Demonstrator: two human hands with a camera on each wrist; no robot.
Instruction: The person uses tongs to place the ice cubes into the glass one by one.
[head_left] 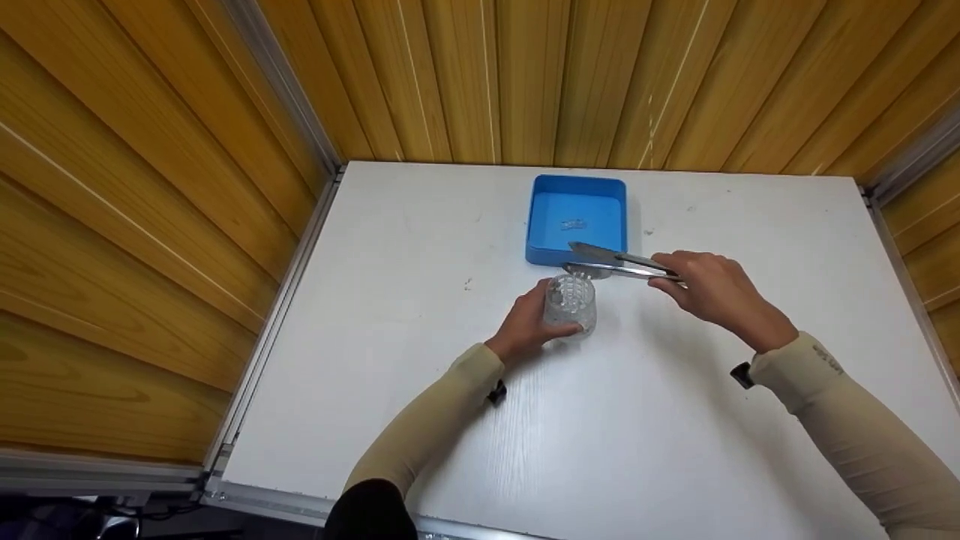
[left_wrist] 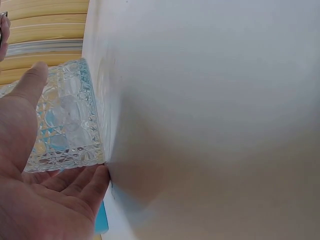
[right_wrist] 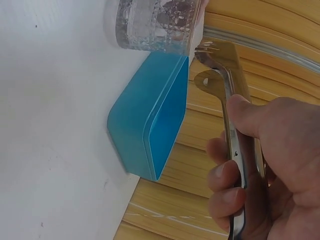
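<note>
In the head view my left hand (head_left: 525,324) holds a clear cut-glass tumbler (head_left: 581,319) on the white table, thumb on the near side and fingers behind. Its patterned wall and base show in the left wrist view, with the thumb (left_wrist: 32,82) across its side. My right hand (head_left: 712,292) grips metal tongs (head_left: 637,264), whose two arms stand apart. One tong end overlaps the tumbler's rim; the other lies over the near edge of the blue box (head_left: 534,225). In the right wrist view, one tong end (right_wrist: 204,55) has fork-like tines beside the tumbler's mouth.
Small clear pieces (head_left: 574,224) lie on the floor of the blue box, beyond the tumbler. The white table (head_left: 390,300) reaches back to wood-panelled walls (head_left: 525,82). A metal frame (head_left: 277,292) runs along its left edge.
</note>
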